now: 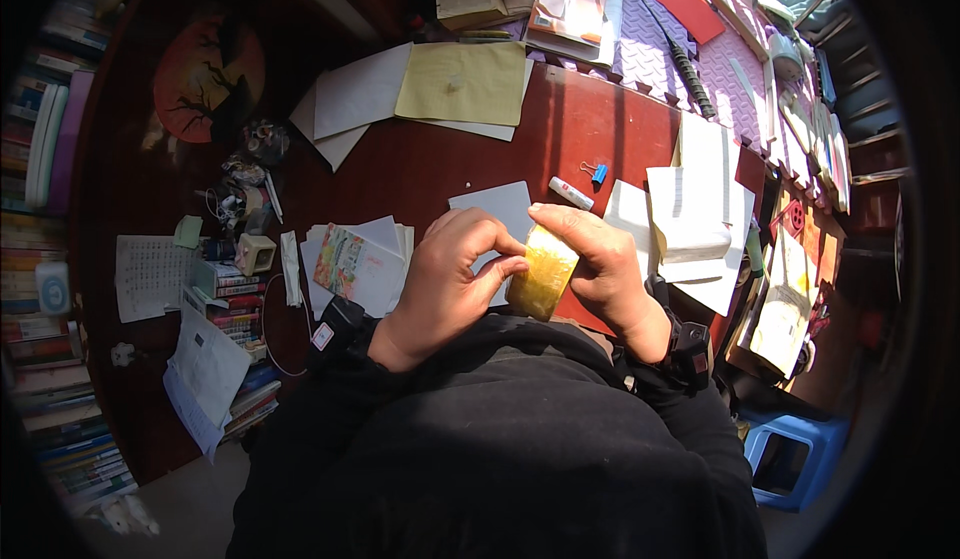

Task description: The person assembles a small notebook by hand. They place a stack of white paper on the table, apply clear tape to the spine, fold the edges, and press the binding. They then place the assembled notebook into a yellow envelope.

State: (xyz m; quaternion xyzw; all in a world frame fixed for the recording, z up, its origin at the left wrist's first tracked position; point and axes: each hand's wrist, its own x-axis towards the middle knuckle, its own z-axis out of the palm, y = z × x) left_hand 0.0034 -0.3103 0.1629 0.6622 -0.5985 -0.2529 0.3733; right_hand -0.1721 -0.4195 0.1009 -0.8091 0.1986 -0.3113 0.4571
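Observation:
A wide roll of yellowish, clear packing tape (pixel 545 274) is held up close to my body, above the desk's near edge. My right hand (pixel 607 259) wraps round its right side, thumb over the top. From the left, my left hand (pixel 455 271) pinches at the roll's outer face with thumb and forefinger. Whether a loose tape end is between those fingertips is too small to tell. Beneath and beyond the hands lies a pale sheet (pixel 495 204). A white glue-stick-like tube (pixel 571 193) and a blue binder clip (pixel 597 173) rest just past my right hand.
Paper stacks (pixel 690 229) lie to the right, and a yellow-green sheet (pixel 460 84) at the far side. Left are a printed card (pixel 352 264) and stacked books (pixel 228 299). Purple foam mats (pixel 645 49) cover the far right. A blue stool (pixel 800 459) stands at lower right.

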